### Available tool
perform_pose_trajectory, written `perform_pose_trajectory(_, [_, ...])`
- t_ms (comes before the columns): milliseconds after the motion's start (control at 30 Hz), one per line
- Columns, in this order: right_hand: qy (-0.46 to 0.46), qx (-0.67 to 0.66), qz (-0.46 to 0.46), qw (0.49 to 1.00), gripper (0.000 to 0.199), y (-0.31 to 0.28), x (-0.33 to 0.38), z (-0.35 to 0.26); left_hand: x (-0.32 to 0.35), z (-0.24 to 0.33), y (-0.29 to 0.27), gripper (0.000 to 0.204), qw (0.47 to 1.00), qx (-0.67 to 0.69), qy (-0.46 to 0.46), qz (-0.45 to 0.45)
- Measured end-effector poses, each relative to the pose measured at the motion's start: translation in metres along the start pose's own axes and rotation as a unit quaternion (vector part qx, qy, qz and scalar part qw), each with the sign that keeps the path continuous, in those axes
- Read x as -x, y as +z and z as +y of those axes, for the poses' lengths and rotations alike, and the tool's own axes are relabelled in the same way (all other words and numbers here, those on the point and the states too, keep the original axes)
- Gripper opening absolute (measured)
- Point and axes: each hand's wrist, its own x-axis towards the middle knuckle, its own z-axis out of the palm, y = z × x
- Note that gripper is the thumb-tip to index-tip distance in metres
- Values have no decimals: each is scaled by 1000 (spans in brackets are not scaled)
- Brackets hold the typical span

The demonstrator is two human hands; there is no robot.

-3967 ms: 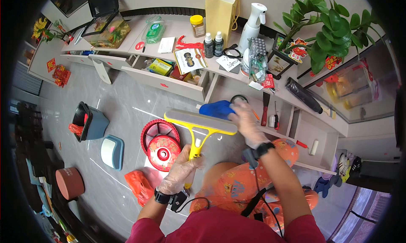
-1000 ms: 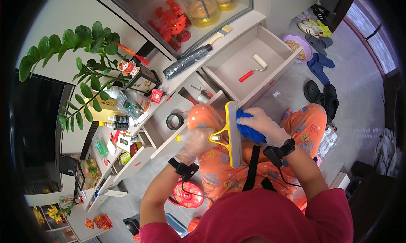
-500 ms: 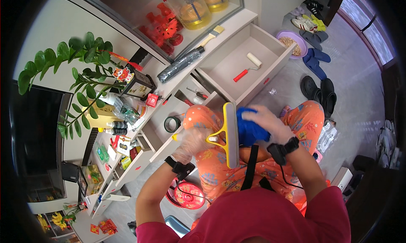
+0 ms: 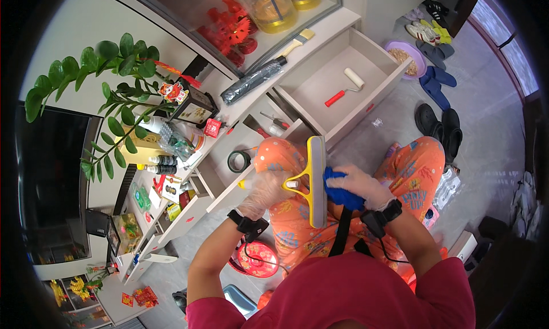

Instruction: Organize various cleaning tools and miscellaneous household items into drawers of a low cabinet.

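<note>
**Head view: blue cloth [image 4: 346, 199] held at a yellow squeegee [image 4: 318, 183], work judged unfinished**

The squeegee's handle is clasped in the left hand [image 4: 265, 193], partly blurred, with the head held over the orange patterned trousers [image 4: 286, 237]. The cloth is bunched in the closed fingers of the right hand [image 4: 361, 186], right beside the head; whether the two touch cannot be told for sure. The work appears to be under way — both things are gripped, neither is laid down — but how much is done and how much is left cannot be read from the surface.

A long, straight grey strip is framed by yellow, plastic-looking arms that are forked toward the handle. The cloth is soft-looking and crumpled. Each hand is covered by a thin, clear, wrinkled glove [image 4: 254, 206].
</note>
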Motion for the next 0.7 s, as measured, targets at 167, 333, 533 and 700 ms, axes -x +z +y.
perform_pose_trajectory(167, [86, -37, -23, 995, 34, 21, 41, -15, 3, 4, -6, 21, 998, 61, -17, 10])
perform_pose_trajectory(333, [-22, 135, -81, 987, 37, 17, 51, 23, 0, 1, 0, 20, 998, 12, -51, 20])
perform_pose_trajectory(533, [-30, -77, 67, 994, 35, -31, 20, -28, -7, 5, -2, 20, 997, 18, -40, 56])
perform_pose_trajectory(700, [-48, -121, 89, 988, 39, -22, -36, -55, -8, 7, -2, 20, 998, 35, -13, 45])
